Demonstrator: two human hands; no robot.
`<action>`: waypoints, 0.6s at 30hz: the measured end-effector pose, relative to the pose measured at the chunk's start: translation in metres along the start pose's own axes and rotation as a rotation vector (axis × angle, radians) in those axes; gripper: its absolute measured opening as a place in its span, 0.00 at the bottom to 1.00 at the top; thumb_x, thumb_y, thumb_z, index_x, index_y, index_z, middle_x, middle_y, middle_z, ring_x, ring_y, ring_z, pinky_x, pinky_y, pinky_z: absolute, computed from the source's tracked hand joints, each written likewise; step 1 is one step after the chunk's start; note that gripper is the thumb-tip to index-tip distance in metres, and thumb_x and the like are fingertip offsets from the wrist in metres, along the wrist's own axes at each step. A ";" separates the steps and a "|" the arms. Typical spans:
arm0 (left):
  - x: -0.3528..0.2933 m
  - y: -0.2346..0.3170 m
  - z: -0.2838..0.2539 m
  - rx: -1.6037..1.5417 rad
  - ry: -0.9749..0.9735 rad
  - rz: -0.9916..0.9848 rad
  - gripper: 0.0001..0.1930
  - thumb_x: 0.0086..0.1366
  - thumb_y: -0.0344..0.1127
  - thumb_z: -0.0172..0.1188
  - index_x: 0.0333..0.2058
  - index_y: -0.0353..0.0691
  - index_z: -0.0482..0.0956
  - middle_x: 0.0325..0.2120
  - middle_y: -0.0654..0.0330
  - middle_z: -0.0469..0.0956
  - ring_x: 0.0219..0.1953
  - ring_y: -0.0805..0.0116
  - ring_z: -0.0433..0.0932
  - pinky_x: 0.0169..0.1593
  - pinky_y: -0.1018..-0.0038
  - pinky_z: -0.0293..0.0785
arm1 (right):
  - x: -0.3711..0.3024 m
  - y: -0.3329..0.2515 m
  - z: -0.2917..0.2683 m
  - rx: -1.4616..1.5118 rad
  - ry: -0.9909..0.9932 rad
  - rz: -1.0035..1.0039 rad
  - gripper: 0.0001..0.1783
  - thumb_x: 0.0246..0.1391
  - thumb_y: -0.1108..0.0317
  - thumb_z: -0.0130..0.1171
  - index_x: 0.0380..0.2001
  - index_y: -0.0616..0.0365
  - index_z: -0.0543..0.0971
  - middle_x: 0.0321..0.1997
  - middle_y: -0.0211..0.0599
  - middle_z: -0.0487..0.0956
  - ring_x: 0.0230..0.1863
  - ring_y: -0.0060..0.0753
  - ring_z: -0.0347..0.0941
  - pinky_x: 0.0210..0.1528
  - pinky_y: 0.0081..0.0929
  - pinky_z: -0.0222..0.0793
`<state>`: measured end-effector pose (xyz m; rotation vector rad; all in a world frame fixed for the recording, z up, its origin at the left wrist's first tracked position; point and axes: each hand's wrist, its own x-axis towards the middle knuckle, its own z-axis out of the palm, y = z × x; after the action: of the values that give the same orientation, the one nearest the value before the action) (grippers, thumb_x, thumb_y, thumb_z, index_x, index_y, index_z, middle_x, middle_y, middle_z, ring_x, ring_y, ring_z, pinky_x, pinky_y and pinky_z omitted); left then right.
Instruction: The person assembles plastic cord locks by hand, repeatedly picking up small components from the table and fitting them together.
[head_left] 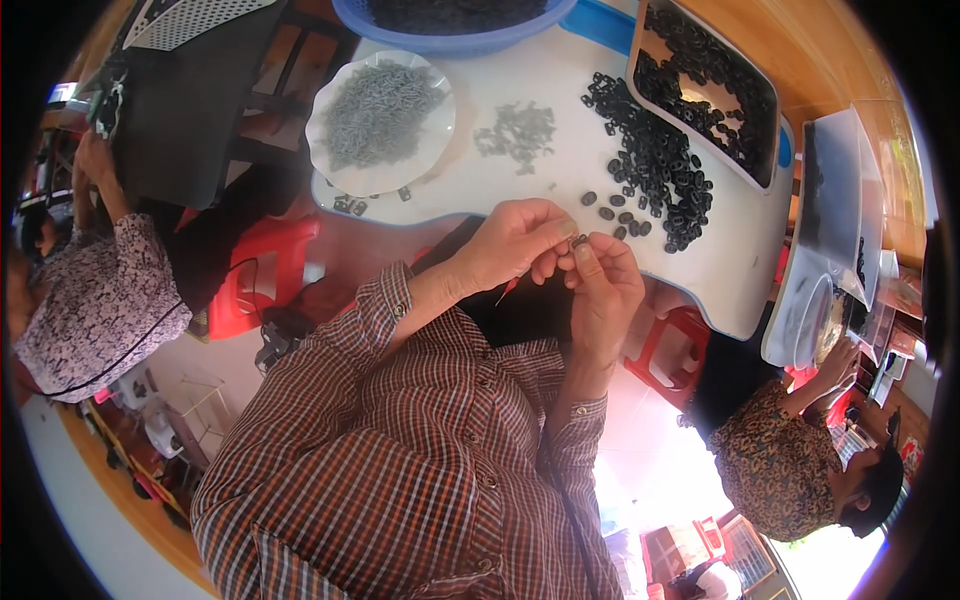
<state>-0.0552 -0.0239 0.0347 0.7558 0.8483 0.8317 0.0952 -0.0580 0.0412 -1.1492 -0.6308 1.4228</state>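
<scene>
Both hands meet just off the near edge of the white tabletop [560, 90], fingertips pressed together. The left hand [515, 240] and the right hand [605, 285] are closed narrowly on one small dark ring-shaped part [579, 241], pinched between thumbs and forefingers; whether a second piece is held with it is too small to tell. The part sits in the air over the person's lap, not over the tabletop, so my guess is that any slip of the fingertips would send it down between the knees or onto the floor by the red plastic stool [672, 350], where something so small and dark would be hard to find.

Just beyond the hands lies a loose scatter of black oval rings [655, 165], spreading away toward a tan rectangular tray [765, 165] that holds more of them. A few strays lie close to the rounded tabletop edge, and a sleeve or wrist passing over could likely sweep them off.

Farther out to the left of the hands is a small heap of grey metal clips [517, 130], and beyond it a white round plate [320, 140] piled with the same grey clips. That plate sits near the tabletop's left edge, so a knock there could plausibly tip it.

A blue plastic basket [450, 40] of dark parts stands at the far side. Two other people work to either side, their hands well apart from these.
</scene>
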 end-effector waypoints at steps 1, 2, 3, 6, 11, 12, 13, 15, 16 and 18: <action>0.000 0.000 0.000 0.008 0.001 -0.003 0.12 0.70 0.36 0.51 0.38 0.31 0.75 0.24 0.64 0.74 0.19 0.81 0.72 0.20 0.84 0.70 | 0.000 0.000 0.000 -0.005 0.005 -0.005 0.09 0.55 0.78 0.58 0.40 0.67 0.74 0.31 0.37 0.79 0.29 0.22 0.76 0.27 0.14 0.66; 0.000 0.000 0.000 0.009 0.000 -0.004 0.12 0.70 0.36 0.51 0.38 0.31 0.75 0.24 0.64 0.74 0.19 0.81 0.72 0.20 0.84 0.70 | -0.001 0.000 0.000 -0.009 0.009 -0.010 0.09 0.55 0.78 0.58 0.40 0.66 0.74 0.30 0.36 0.79 0.29 0.22 0.76 0.27 0.14 0.66; 0.000 0.000 0.000 0.014 0.001 -0.011 0.12 0.70 0.36 0.51 0.38 0.31 0.75 0.24 0.64 0.74 0.19 0.81 0.72 0.20 0.84 0.69 | -0.001 0.000 0.000 -0.008 0.009 -0.009 0.09 0.55 0.78 0.58 0.40 0.66 0.74 0.30 0.36 0.79 0.29 0.22 0.76 0.27 0.14 0.66; 0.000 -0.001 0.000 0.022 0.003 -0.016 0.12 0.70 0.36 0.51 0.38 0.31 0.75 0.24 0.64 0.74 0.18 0.81 0.72 0.20 0.85 0.69 | -0.001 0.000 0.000 -0.019 0.018 -0.013 0.09 0.55 0.78 0.59 0.40 0.66 0.74 0.30 0.36 0.79 0.28 0.21 0.76 0.27 0.13 0.66; 0.001 -0.002 0.000 0.022 0.001 -0.019 0.12 0.70 0.36 0.51 0.38 0.31 0.75 0.24 0.64 0.74 0.18 0.81 0.72 0.20 0.85 0.69 | -0.001 0.003 -0.001 -0.021 0.023 -0.030 0.09 0.55 0.78 0.59 0.39 0.66 0.74 0.30 0.36 0.79 0.28 0.21 0.76 0.27 0.13 0.66; 0.002 -0.002 0.000 0.020 -0.001 -0.016 0.12 0.70 0.36 0.51 0.38 0.31 0.75 0.24 0.64 0.74 0.18 0.81 0.72 0.20 0.85 0.69 | -0.001 0.003 -0.001 -0.021 0.023 -0.030 0.09 0.55 0.78 0.59 0.39 0.66 0.74 0.30 0.36 0.79 0.28 0.21 0.76 0.27 0.13 0.66; 0.002 -0.002 -0.001 0.019 -0.003 -0.014 0.12 0.70 0.36 0.52 0.38 0.31 0.75 0.24 0.64 0.74 0.18 0.81 0.72 0.20 0.85 0.69 | -0.001 0.003 -0.001 -0.023 0.023 -0.030 0.09 0.55 0.77 0.60 0.39 0.66 0.74 0.30 0.36 0.79 0.28 0.21 0.76 0.27 0.13 0.66; 0.002 -0.002 -0.001 0.021 -0.003 -0.016 0.12 0.70 0.37 0.52 0.38 0.31 0.75 0.24 0.64 0.74 0.18 0.81 0.72 0.20 0.85 0.69 | -0.001 0.003 -0.001 -0.024 0.024 -0.030 0.09 0.55 0.77 0.60 0.39 0.65 0.74 0.30 0.36 0.79 0.28 0.21 0.76 0.27 0.14 0.66; 0.002 -0.002 -0.001 0.024 -0.004 -0.018 0.12 0.70 0.37 0.52 0.38 0.31 0.75 0.23 0.65 0.74 0.18 0.81 0.72 0.20 0.85 0.69 | -0.001 0.003 -0.001 -0.028 0.026 -0.029 0.09 0.55 0.77 0.60 0.39 0.65 0.74 0.30 0.36 0.79 0.28 0.21 0.76 0.27 0.14 0.66; 0.002 -0.002 -0.001 0.028 -0.005 -0.015 0.12 0.70 0.37 0.52 0.38 0.31 0.75 0.23 0.65 0.74 0.18 0.81 0.72 0.20 0.85 0.69 | -0.001 0.003 -0.001 -0.031 0.029 -0.028 0.09 0.55 0.77 0.60 0.39 0.65 0.74 0.30 0.36 0.79 0.28 0.21 0.76 0.27 0.14 0.66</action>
<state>-0.0543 -0.0232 0.0317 0.7747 0.8616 0.8059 0.0942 -0.0594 0.0383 -1.1792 -0.6484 1.3749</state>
